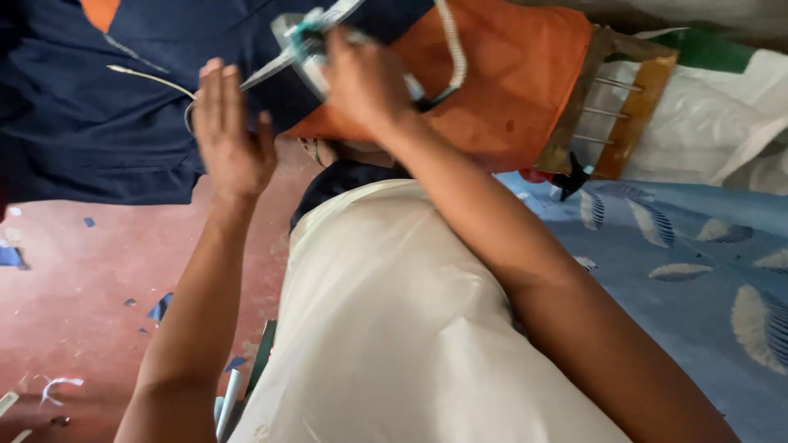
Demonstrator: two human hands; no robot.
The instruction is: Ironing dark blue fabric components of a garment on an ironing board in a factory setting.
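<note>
Cream cloth point(394, 328) covered our lap; right hand point(361, 82) gripped the iron point(308, 41), left hand point(230, 135) flat, empty beside the soleplate — burn risk if it drifted.

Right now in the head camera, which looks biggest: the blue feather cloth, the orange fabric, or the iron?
1. Blue feather cloth
2. Orange fabric
3. Iron, partly hidden by the right hand

Nearness may skew sizes.

R hand point(365, 82) on iron point(308, 45), L hand point(232, 135) flat on navy cloth point(98, 115)

Left hand point(232, 135) flat, right hand point(365, 82) clenched.
</note>
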